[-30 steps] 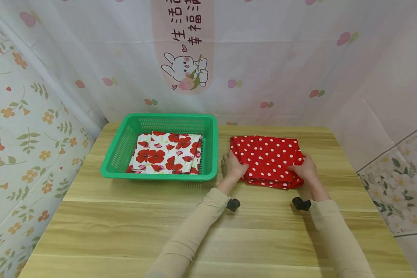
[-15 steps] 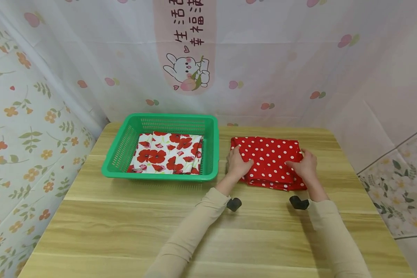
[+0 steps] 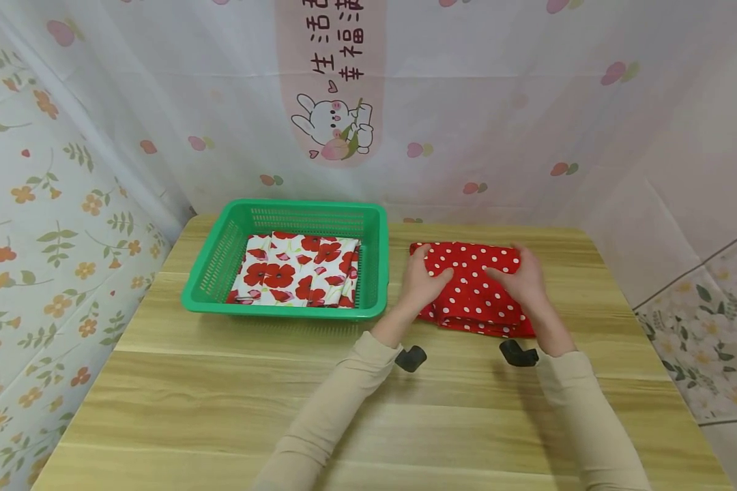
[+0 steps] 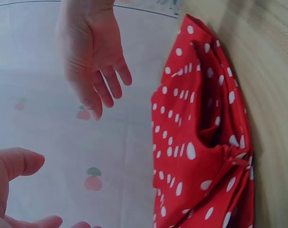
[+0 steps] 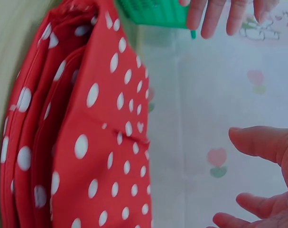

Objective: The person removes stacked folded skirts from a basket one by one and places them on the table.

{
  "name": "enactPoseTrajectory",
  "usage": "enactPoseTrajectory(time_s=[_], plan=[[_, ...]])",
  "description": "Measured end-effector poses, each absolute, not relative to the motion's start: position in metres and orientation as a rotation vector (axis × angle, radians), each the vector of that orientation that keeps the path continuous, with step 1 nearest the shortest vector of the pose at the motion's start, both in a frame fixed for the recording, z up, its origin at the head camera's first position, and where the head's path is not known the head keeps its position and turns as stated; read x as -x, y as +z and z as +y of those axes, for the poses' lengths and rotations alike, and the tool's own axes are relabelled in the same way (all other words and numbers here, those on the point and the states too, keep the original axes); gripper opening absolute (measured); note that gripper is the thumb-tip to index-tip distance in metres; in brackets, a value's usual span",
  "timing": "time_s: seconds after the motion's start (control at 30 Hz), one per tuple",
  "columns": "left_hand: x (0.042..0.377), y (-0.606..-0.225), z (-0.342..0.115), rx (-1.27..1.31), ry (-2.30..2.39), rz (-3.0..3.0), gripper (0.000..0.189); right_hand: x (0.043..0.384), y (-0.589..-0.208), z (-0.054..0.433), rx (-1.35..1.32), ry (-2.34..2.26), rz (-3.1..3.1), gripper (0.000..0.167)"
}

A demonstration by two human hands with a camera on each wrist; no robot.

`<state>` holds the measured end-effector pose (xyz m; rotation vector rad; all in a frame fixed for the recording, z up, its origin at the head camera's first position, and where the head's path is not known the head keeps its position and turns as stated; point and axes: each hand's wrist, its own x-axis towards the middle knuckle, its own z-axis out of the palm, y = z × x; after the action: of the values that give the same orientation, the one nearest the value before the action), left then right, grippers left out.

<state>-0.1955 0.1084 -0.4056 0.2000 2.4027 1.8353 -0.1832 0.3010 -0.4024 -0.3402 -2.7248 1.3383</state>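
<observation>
Fingers (image 4: 104, 92) of both my hands are released and grasp nothing: my left hand (image 3: 422, 283) hangs over the left end of a folded red cloth with white dots (image 3: 469, 290), my right hand (image 3: 522, 279) over its right end, thumbs turned toward each other. Both wrist views show a gap between my hands and the fabric.

To the left of the cloth, with a strip of wooden table (image 3: 221, 395) between them, stands a green basket (image 3: 276, 311), its near right corner close to my left wrist. It holds a folded white cloth with red poppies (image 3: 297, 269), lying flat within the walls. Behind everything hangs a pale curtain (image 3: 497, 102) printed with fruit and a rabbit, and a flowered sheet (image 3: 67, 239) borders the left side. From my beige sleeves (image 3: 334, 402) a black piece (image 3: 411, 359) juts at each wrist, just in front of the cloth.

The dotted cloth lies on the right half of the table, toward the back. Its long axis runs left to right, roughly along the table's back edge. Stacked folds show along the side facing me, and the bottom layer sticks out at the near right corner.
</observation>
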Motion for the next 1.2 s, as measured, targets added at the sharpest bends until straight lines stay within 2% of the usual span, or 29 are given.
enactPoseTrajectory(time_s=[0.57, 1.2], plan=[[0.199, -0.381, 0.045, -0.191, 1.934, 2.432, 0.058, 0.183, -0.382, 0.252, 0.095, 1.484, -2.723, 0.076], [0.207, -0.379, -0.031, -0.087, 1.989, 2.452, 0.059, 0.194, -0.367, 0.181, -0.088, 1.618, -2.711, 0.073]])
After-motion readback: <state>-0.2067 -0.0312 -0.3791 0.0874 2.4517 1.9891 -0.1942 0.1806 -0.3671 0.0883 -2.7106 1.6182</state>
